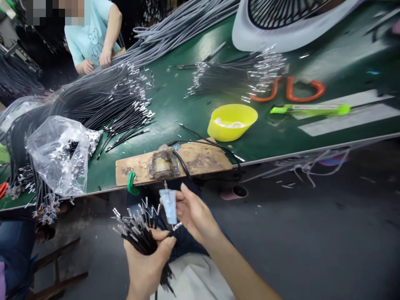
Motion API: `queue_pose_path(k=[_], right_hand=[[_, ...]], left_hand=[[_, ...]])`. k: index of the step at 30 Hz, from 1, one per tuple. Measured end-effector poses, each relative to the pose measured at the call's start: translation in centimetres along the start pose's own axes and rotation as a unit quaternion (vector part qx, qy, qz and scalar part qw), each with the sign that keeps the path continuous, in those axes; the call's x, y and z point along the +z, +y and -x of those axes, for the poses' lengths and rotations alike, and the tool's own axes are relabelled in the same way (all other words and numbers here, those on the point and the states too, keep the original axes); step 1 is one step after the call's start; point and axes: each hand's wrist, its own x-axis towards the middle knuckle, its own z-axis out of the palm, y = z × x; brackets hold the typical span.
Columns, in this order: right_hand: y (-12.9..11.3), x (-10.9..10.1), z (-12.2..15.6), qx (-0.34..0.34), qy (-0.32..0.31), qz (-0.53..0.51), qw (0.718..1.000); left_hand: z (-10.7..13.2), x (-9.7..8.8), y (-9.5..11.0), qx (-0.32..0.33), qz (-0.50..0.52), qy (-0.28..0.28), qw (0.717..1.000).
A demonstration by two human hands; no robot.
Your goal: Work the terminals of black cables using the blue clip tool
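Blk cables [144, 242]: bunched, silver-tipped
My L grip [146, 263]: pinching cables
My R grip [195, 216]: at lt-blue piece [169, 206], can't tell if pinching

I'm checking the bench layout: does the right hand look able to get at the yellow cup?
Probably yes: nothing covers the yellow cup, and a black cable and wooden board lie low before it. The right hand would likely first leave the light-blue piece.
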Motion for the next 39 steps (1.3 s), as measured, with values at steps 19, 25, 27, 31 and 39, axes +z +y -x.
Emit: queue_pose_path(k=[19, 25, 27, 31, 39], right_hand=[[2.1, -1.8, 3.8, -0.437, -0.064, 0.511, 0.738], [2.4, -1.6, 3.5, -0.38, -0.096, 0.494, 0.776], [3.0, -1.6, 3.6, -0.398, -0.064, 0.475, 0.783], [4.7, -1.8, 3.9, -0.414, -0.003, 0.394, 0.821], [5.2, -3.1, 2.8, -0.11, -0.055, 0.141, 0.982]], left_hand=[[1.1, -0.5, -2.4, -0.101, -0.004, -0.029, 0.994], [1.4, -1.1, -3.0, -0.123, 0.012, -0.011, 0.992], [1.4, -1.2, -3.2, -0.135, 0.025, -0.016, 0.99], [1.5, -0.8, -3.1, -0.149, 0.06, -0.033, 0.987], [1.4, -0.4, -3.3, -0.164, 0.09, -0.045, 0.981]])
